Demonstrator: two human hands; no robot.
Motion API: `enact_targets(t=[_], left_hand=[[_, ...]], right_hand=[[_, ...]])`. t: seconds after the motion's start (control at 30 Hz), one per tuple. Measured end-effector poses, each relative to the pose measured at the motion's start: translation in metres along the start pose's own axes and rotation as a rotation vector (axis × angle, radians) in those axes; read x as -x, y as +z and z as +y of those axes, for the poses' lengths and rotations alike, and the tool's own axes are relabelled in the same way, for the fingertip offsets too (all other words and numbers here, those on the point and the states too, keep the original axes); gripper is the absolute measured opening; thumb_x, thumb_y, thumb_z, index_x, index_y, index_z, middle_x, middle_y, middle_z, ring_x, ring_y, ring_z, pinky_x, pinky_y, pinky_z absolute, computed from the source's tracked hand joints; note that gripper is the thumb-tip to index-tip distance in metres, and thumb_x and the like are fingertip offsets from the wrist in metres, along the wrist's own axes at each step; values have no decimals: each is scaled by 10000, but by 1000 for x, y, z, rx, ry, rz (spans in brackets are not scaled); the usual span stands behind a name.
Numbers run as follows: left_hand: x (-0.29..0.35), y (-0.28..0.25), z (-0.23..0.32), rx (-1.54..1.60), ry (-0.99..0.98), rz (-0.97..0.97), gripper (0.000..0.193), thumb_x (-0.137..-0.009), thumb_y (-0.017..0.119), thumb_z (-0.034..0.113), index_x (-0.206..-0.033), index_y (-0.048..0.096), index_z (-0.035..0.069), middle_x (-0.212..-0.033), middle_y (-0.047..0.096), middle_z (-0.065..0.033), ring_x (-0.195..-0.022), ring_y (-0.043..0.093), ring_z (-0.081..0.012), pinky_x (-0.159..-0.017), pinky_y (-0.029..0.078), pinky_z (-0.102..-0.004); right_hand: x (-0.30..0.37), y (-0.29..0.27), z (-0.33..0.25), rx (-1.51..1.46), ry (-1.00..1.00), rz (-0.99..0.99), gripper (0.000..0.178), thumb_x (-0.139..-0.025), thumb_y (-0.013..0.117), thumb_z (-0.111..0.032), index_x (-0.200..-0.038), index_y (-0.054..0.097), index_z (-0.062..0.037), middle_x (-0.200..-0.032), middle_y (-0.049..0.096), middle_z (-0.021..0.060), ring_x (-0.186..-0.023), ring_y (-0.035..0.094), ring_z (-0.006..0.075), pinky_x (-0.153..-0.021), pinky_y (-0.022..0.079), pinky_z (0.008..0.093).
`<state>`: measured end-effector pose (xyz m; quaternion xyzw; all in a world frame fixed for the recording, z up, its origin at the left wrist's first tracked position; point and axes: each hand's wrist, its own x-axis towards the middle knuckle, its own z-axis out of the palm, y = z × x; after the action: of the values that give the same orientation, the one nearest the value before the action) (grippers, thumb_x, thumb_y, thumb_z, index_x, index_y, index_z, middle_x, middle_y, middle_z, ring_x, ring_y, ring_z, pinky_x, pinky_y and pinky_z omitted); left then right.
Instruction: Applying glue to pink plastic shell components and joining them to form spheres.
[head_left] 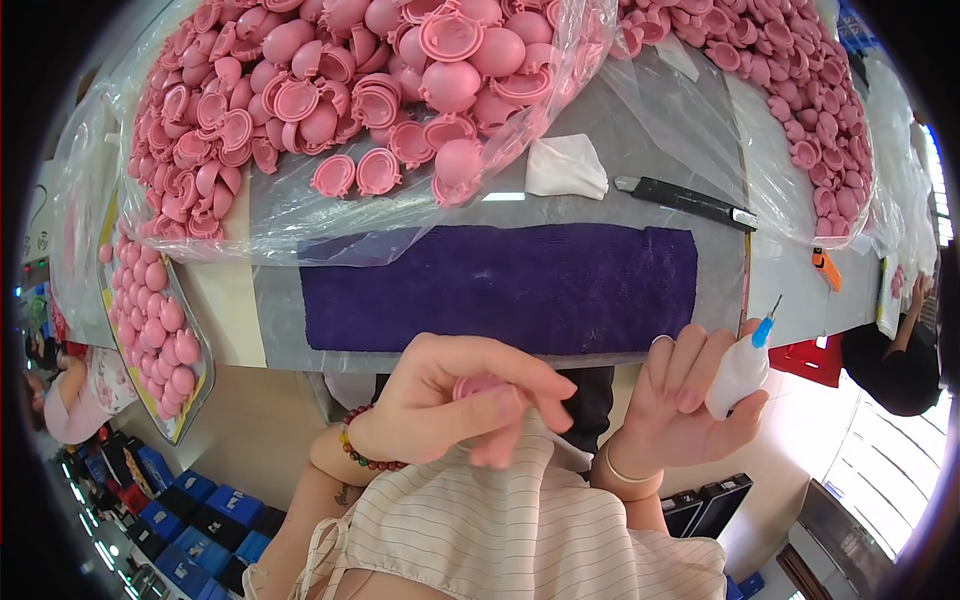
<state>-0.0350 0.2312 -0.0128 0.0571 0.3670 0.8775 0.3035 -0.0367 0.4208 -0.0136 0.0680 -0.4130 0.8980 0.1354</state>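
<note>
My left hand (pixel 450 405) is curled round a small pink plastic shell (pixel 476 385), mostly hidden by the fingers, just off the table's near edge. Off to its right, my right hand (pixel 685 400) grips a white squeeze bottle (pixel 738 380) with a blue needle tip (pixel 763 330) pointing up and away. A dark purple cloth (pixel 500 290) lies flat on the table beyond both hands. Past the cloth, many pink half-shells (pixel 450 85) are heaped on clear plastic sheeting, a few lying loose at the heap's near side.
A folded white cloth (pixel 566 166) and a black utility knife (pixel 685 200) lie behind the purple cloth. Another pink heap (pixel 790 90) is at the far right, near an orange cutter (pixel 826 268). A tray (pixel 197 400) of closed pink balls stands left. Other people sit at both sides.
</note>
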Motion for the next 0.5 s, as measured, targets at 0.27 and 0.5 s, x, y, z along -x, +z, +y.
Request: enact_targets(t=[0.27,0.5], left_hand=[[-4,14,9,-10,-5,38,361,-863,386,36,-1219,369,-28,-1013,562,-124,-801,506,-81,-769,406,-233],[-2,11,1,-207,49,47,313,-829,481,57,-1117,436,-56,-967,551,-239,-685,550,-125,-593,454,-226]], right_hand=[[2,-5,3,-37,13,-18,367,-823,488,-290,-1084,408,-45,-567,332,1,-529,287,88,-484,234,230],[-2,1,0,-167,-9,45,357,-799,528,-260,-1065,416,-49,-670,339,13,-586,299,102,-515,238,241]])
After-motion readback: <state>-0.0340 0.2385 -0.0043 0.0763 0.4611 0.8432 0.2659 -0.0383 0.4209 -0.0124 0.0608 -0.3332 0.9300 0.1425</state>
